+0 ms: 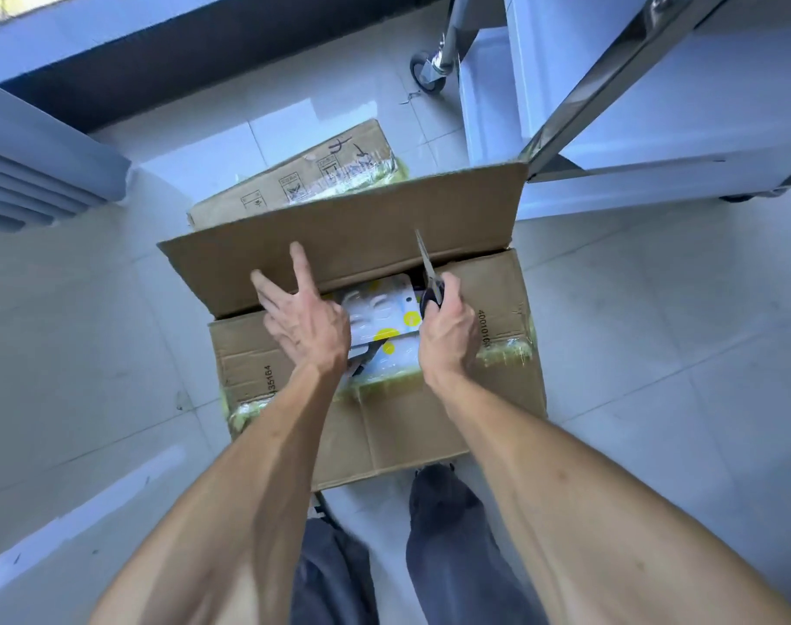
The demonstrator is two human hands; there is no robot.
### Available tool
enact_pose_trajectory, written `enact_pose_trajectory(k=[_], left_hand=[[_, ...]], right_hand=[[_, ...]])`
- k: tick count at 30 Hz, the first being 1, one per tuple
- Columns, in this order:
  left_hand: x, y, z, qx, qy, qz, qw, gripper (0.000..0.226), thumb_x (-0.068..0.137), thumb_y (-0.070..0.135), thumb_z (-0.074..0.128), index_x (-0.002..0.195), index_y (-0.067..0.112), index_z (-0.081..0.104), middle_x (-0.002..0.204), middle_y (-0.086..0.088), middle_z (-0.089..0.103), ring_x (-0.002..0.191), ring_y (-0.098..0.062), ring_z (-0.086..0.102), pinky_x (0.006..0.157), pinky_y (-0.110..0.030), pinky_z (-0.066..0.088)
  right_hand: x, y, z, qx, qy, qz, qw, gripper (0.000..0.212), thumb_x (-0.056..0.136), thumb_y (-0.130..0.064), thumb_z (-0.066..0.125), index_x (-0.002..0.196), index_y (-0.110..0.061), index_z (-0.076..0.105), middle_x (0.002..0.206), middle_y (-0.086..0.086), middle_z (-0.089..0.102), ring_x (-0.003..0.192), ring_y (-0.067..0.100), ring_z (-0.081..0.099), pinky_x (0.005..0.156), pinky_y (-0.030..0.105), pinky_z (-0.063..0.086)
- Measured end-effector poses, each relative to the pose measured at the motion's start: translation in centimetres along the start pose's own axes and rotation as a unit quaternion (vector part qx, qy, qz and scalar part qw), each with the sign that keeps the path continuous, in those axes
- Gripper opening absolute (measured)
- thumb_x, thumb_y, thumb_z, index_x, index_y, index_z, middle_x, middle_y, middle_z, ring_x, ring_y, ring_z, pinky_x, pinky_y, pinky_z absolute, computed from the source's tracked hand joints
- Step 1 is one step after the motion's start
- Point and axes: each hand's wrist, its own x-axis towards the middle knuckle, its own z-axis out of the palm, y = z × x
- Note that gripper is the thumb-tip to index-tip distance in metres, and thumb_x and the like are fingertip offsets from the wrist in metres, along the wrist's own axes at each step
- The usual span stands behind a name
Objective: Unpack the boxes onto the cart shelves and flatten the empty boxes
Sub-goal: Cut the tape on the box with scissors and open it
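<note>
1. Two cardboard boxes sit on the tiled floor (632,318). The near box (384,412) stands right in front of the person; the second box (294,173) lies just behind it, still taped shut.
2. The near box has its far flap (339,236) lifted upright, and the right flap lies nearly flat.
3. Inside the opening show white blister packs (384,315) with yellow dots; how many there are I cannot tell.
4. The left hand (303,322) is spread, fingers straight, pressing against the raised flap and holding nothing.
5. The right hand (448,331) has a closed grip round the dark handle of one pair of scissors (430,277), blades pointing up past the flap's edge.
6. One steel cart (610,83) stands at the upper right beside the boxes, with one wheel (425,72) plainly seen.
7. Yellowish tape (506,351) clings to the near box's seams.
</note>
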Motion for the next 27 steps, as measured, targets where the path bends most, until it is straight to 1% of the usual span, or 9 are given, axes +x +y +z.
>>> enact_pose_trajectory(k=[5, 9, 12, 14, 15, 17, 21, 24, 27], left_hand=[[4.3, 0.9, -0.2, 0.083, -0.066, -0.007, 0.994, 0.074, 0.081, 0.01, 0.056, 0.146, 0.036, 0.031, 0.151, -0.027, 0.019, 0.127, -0.043, 0.035, 0.105, -0.049, 0.034], [6.2, 0.2, -1.4, 0.13, -0.208, 0.039, 0.969, 0.053, 0.083, 0.012, 0.046, 0.135, 0.022, 0.049, 0.127, -0.021, 0.042, 0.118, -0.04, 0.043, 0.105, -0.047, 0.038], [5.0, 0.5, -1.6, 0.077, -0.089, 0.043, 0.992, 0.033, 0.088, 0.014, 0.046, 0.117, 0.015, 0.063, 0.115, -0.016, 0.047, 0.106, -0.037, 0.05, 0.093, -0.045, 0.045], [2.8, 0.7, -0.9, 0.057, -0.008, 0.085, 0.995, 0.024, 0.084, 0.01, 0.05, 0.102, 0.011, 0.065, 0.106, -0.015, 0.052, 0.099, -0.036, 0.051, 0.083, -0.042, 0.043], [1.4, 0.7, -0.3, 0.053, -0.012, 0.115, 0.992, 0.021, 0.081, 0.008, 0.05, 0.097, 0.01, 0.064, 0.1, -0.016, 0.056, 0.095, -0.036, 0.053, 0.077, -0.041, 0.041], [-1.4, 0.6, 1.2, 0.046, -0.094, 0.15, 0.983, 0.022, 0.081, 0.008, 0.052, 0.1, 0.012, 0.064, 0.097, -0.015, 0.066, 0.093, -0.037, 0.06, 0.071, -0.037, 0.04], [-6.3, 0.2, 3.7, 0.059, -0.26, 0.124, 0.956, 0.031, 0.083, 0.015, 0.051, 0.108, 0.02, 0.068, 0.102, -0.013, 0.072, 0.1, -0.036, 0.065, 0.075, -0.035, 0.046], [-8.2, 0.3, 3.8, 0.083, -0.288, 0.142, 0.943, 0.019, 0.084, 0.022, 0.049, 0.088, 0.018, 0.067, 0.087, -0.011, 0.069, 0.09, -0.035, 0.065, 0.073, -0.034, 0.044], [-8.2, 0.9, 2.8, 0.071, -0.3, 0.112, 0.945, 0.031, 0.09, 0.033, 0.044, 0.073, 0.013, 0.061, 0.078, -0.013, 0.067, 0.078, -0.035, 0.061, 0.067, -0.032, 0.044]], right_hand=[[1.0, 0.4, -0.6, -0.045, -0.072, -0.051, 0.995, 0.025, 0.093, -0.014, 0.054, 0.117, -0.019, 0.053, 0.096, 0.013, 0.069, 0.084, 0.037, 0.062, 0.062, 0.036, 0.034], [0.7, 1.4, 0.0, -0.087, -0.151, 0.023, 0.984, 0.022, 0.094, -0.011, 0.048, 0.114, -0.018, 0.053, 0.096, 0.017, 0.068, 0.09, 0.038, 0.063, 0.065, 0.037, 0.035], [0.0, 2.2, 0.3, -0.109, -0.189, 0.061, 0.974, 0.024, 0.091, -0.005, 0.045, 0.111, -0.015, 0.055, 0.099, 0.017, 0.068, 0.093, 0.037, 0.063, 0.073, 0.037, 0.044], [-0.5, 2.4, 0.2, -0.087, -0.182, 0.062, 0.977, 0.022, 0.092, -0.008, 0.046, 0.111, -0.015, 0.055, 0.099, 0.016, 0.068, 0.094, 0.037, 0.061, 0.073, 0.037, 0.042], [-0.7, 2.4, 0.0, -0.072, -0.173, 0.056, 0.981, 0.022, 0.092, -0.01, 0.047, 0.112, -0.015, 0.055, 0.098, 0.017, 0.067, 0.094, 0.037, 0.06, 0.074, 0.038, 0.042], [-0.9, 2.3, -0.5, -0.049, -0.143, 0.049, 0.987, 0.023, 0.092, -0.012, 0.048, 0.115, -0.014, 0.055, 0.098, 0.018, 0.067, 0.094, 0.038, 0.058, 0.077, 0.04, 0.041], [-0.9, 2.3, -2.1, -0.07, -0.074, -0.004, 0.995, 0.027, 0.091, -0.009, 0.047, 0.118, -0.011, 0.051, 0.103, 0.014, 0.067, 0.096, 0.037, 0.059, 0.083, 0.042, 0.038], [-0.9, 2.8, -3.5, -0.111, -0.084, -0.025, 0.99, 0.024, 0.094, -0.011, 0.046, 0.117, -0.013, 0.048, 0.103, 0.012, 0.068, 0.096, 0.035, 0.061, 0.09, 0.042, 0.037], [-1.5, 3.5, -4.7, -0.096, -0.064, 0.02, 0.993, 0.022, 0.095, -0.013, 0.049, 0.117, -0.012, 0.05, 0.106, 0.014, 0.069, 0.098, 0.034, 0.061, 0.089, 0.041, 0.04]])
